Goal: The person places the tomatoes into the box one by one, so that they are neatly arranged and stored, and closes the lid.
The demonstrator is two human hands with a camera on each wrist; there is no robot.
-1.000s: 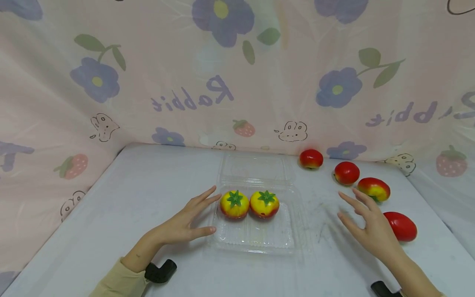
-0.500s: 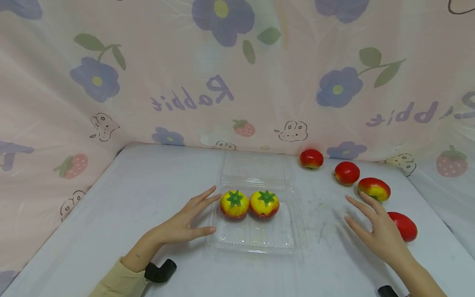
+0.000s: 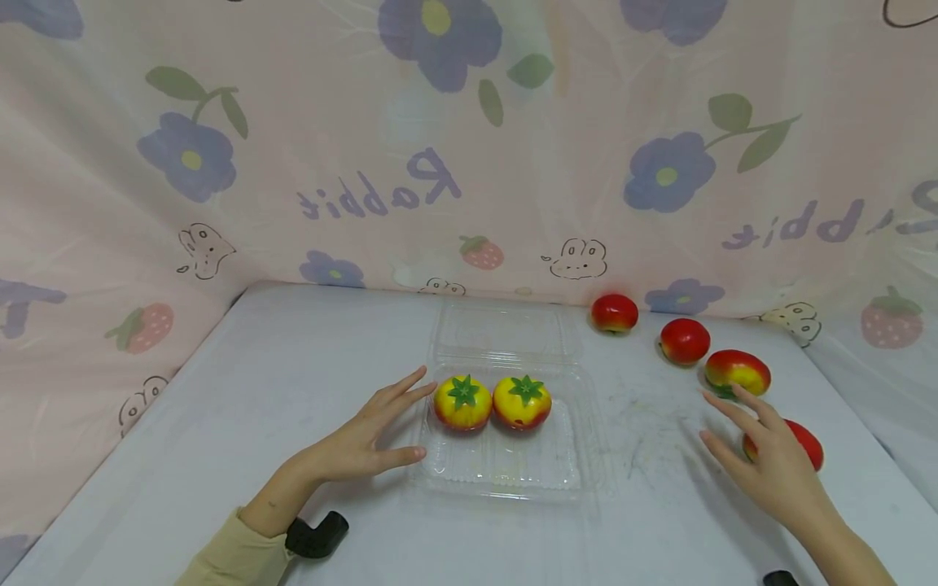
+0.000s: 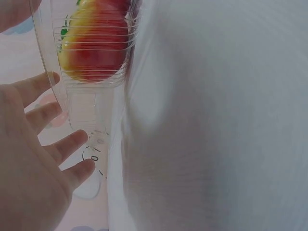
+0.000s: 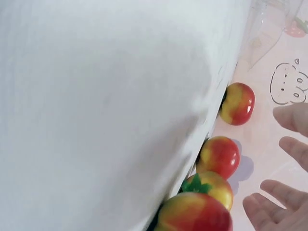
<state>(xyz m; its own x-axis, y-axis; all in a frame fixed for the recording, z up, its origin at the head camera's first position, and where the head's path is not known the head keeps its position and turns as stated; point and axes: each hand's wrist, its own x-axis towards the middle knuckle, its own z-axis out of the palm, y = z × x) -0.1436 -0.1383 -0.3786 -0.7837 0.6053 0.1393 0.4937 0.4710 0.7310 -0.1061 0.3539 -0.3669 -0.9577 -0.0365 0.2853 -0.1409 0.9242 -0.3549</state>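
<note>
A clear plastic clamshell box (image 3: 538, 465) lies with its lid (image 3: 506, 330) folded back. Inside sit two toy tomatoes, a left one (image 3: 462, 404) and a right one (image 3: 523, 404), yellow and red with green star-shaped leaves up. My left hand (image 3: 359, 443) has its fingers spread, fingertips and thumb right at the box's left rim; the left wrist view shows the fingers (image 4: 72, 144) beside the clear wall. On the right, my right hand (image 3: 780, 472) hovers with loosely spread fingers and holds nothing. It partly hides the nearest red toy tomato (image 3: 808, 446).
More toy tomatoes lie in a slanting row at the right: one by the back curtain (image 3: 614, 314), one farther right (image 3: 685, 342), and a yellow-red one (image 3: 740, 373) near my right fingertips. The white tabletop (image 3: 293, 358) meets the flowered curtain behind.
My right hand has drifted right and slightly toward me, still with spread fingers. The nearest yellow-red tomato's green leaf now shows more. My left hand, the box and the tomatoes in it stay put.
</note>
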